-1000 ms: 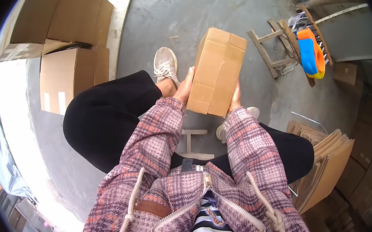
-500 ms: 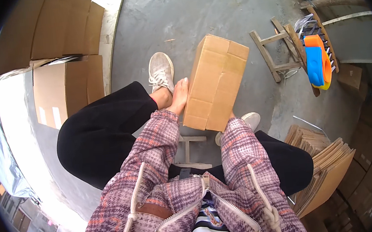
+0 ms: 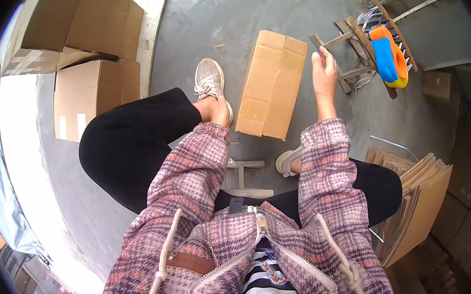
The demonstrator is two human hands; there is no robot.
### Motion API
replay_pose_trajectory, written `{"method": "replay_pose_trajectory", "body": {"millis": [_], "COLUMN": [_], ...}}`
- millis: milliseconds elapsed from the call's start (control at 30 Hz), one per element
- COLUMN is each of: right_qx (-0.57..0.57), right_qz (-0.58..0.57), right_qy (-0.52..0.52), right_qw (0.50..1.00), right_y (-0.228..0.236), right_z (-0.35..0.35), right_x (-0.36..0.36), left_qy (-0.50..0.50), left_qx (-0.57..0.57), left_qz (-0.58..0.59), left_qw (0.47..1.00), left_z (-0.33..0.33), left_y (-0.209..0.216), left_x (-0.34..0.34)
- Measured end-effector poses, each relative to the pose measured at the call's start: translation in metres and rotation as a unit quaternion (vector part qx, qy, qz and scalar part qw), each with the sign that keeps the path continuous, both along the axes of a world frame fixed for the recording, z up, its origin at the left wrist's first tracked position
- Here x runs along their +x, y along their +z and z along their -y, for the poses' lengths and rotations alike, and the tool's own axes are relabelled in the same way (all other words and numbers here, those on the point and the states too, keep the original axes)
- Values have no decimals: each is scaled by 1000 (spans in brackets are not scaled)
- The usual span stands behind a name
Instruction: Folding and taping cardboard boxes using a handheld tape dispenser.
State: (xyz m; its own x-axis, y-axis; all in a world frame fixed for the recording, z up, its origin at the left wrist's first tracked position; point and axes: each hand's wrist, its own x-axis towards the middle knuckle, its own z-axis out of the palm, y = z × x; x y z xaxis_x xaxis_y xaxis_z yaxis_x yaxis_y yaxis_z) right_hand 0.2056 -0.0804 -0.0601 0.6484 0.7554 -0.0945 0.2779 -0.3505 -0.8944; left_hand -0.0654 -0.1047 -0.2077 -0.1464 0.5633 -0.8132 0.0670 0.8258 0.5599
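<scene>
A closed brown cardboard box (image 3: 271, 84) lies on the grey floor in front of me, between my two hands and touched by neither. My right hand (image 3: 325, 76) is raised to the right of the box, its fingers stretched out and holding nothing. Close to my left shoe (image 3: 208, 80), my left hand (image 3: 220, 113) hangs to the left of the box; its fingers are turned away and hidden from sight. Plaid sleeves cover both forearms.
Large cardboard boxes (image 3: 99, 83) stand at the left beside a pale board (image 3: 152, 39). At the right, a wooden stool (image 3: 346, 57) carries blue, orange and yellow plastic pieces (image 3: 388, 58). Stacked flat cardboard (image 3: 416, 197) leans by my right knee. A small wooden frame (image 3: 241, 177) is between my legs.
Both hands have come off the sides of the cardboard box. My right hand has moved up and right of it, and my left hand has drawn back toward my left shoe.
</scene>
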Motion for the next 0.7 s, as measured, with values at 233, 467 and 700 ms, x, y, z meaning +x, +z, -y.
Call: {"method": "replay_pose_trajectory", "body": {"millis": [233, 467, 700], "right_qx": [-77, -128, 9], "right_qz": [380, 224, 135], "right_qy": [195, 250, 95], "right_qw": [901, 933, 986], "right_y": [4, 28, 88], "right_z": [-48, -38, -5], "right_x": [10, 22, 42], "left_qy": [200, 100, 16], "left_qx": [-257, -222, -100], "left_qz": [185, 383, 392], "left_qw": [927, 891, 914], "left_z": [56, 55, 57], "left_y": [115, 147, 175], "left_x": [45, 39, 44]}}
